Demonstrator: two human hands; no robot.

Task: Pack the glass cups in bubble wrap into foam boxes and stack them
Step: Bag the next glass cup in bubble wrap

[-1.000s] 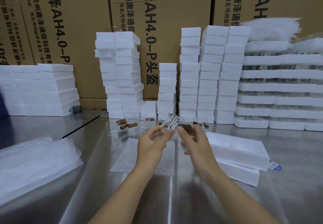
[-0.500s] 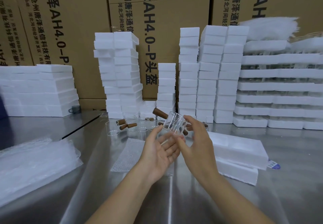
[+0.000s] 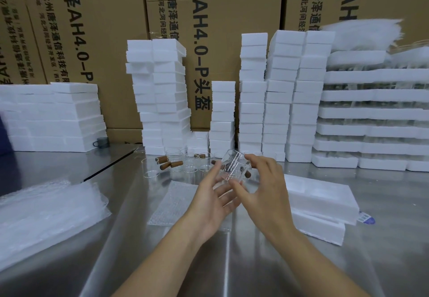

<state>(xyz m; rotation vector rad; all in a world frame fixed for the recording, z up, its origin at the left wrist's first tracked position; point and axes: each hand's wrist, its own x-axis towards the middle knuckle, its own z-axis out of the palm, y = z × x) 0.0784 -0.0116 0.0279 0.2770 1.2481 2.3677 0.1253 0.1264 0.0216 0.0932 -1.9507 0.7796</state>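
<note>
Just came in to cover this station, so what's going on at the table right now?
A person holds a glass cup above the steel table: the right hand grips it, and the left hand is open beneath it. The cup is not yet wrapped; a bubble wrap sheet lies flat below. More cups wait behind, a foam box sits to the right, and foam box stacks line the back.

Hands: two, left hand [image 3: 216,201] and right hand [image 3: 264,190], 6 o'clock. Glass cup [image 3: 234,164] between them: one. Bubble-wrap sheet [image 3: 176,199]: one. Bubble-wrap pile [image 3: 46,208], 8 o'clock: one. Foam boxes [image 3: 325,194], 4 o'clock: two, stacked. Grey mug [image 3: 102,143], 10 o'clock: one. Loose cups [image 3: 190,159], 12 o'clock: number unclear.
</note>
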